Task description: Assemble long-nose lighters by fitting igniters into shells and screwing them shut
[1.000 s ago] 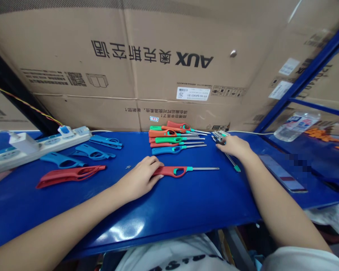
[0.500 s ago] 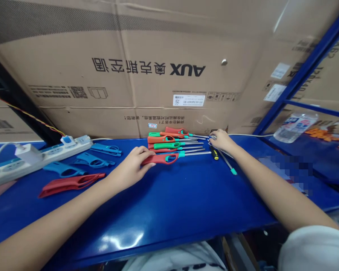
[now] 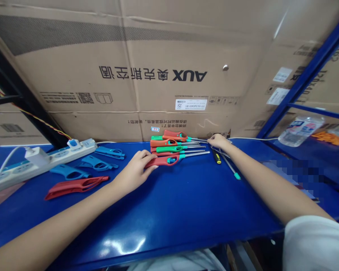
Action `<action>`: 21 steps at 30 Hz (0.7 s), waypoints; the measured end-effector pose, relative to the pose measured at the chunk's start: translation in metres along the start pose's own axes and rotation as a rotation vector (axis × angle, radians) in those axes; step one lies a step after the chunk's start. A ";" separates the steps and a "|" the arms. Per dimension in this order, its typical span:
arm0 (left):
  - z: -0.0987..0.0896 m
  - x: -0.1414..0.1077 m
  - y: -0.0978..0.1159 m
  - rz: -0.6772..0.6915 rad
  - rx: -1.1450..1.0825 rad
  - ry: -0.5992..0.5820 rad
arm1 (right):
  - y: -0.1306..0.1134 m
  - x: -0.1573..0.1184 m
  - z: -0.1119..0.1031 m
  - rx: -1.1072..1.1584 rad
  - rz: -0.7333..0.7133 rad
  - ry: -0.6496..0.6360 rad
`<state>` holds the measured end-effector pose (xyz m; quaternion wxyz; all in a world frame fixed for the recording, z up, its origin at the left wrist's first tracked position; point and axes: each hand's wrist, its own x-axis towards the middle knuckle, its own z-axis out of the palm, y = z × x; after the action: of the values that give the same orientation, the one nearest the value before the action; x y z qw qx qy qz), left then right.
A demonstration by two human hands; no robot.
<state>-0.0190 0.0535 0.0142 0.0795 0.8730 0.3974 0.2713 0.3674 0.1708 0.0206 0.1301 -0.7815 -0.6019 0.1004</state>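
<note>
My left hand (image 3: 134, 171) is closed around the handle end of a red long-nosed lighter (image 3: 166, 161), whose metal tube points right. That lighter is at the front of a row of several others, among them a green lighter (image 3: 169, 149) and an orange-red lighter (image 3: 173, 135) at the back. Beyond the tube tips, my right hand (image 3: 220, 141) is closed over some thin metal tubes. What its fingers pinch is too small to make out. Below that hand lie a black-and-yellow screwdriver handle (image 3: 216, 156) and a metal tube with a teal end (image 3: 232, 169).
On the left of the blue table (image 3: 164, 218) lie blue handle shells (image 3: 97, 163) and red handle shells (image 3: 76, 186), beside a white power strip (image 3: 59, 154). A large cardboard box (image 3: 147, 49) stands behind. At right are a blue post (image 3: 302, 79) and a clear plastic bottle (image 3: 299, 131).
The view has shifted a little, so the scene sits slightly lower and farther right. Both hands stay at nearly the same places, the left still on the red lighter.
</note>
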 end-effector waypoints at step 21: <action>-0.003 0.024 -0.027 -0.101 0.038 0.127 | -0.050 -0.005 0.009 0.319 0.035 -0.125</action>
<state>-0.0256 0.0889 0.0173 0.0510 0.8342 0.4504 0.3140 0.3174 0.1788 0.0284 0.2131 -0.7534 -0.5717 0.2453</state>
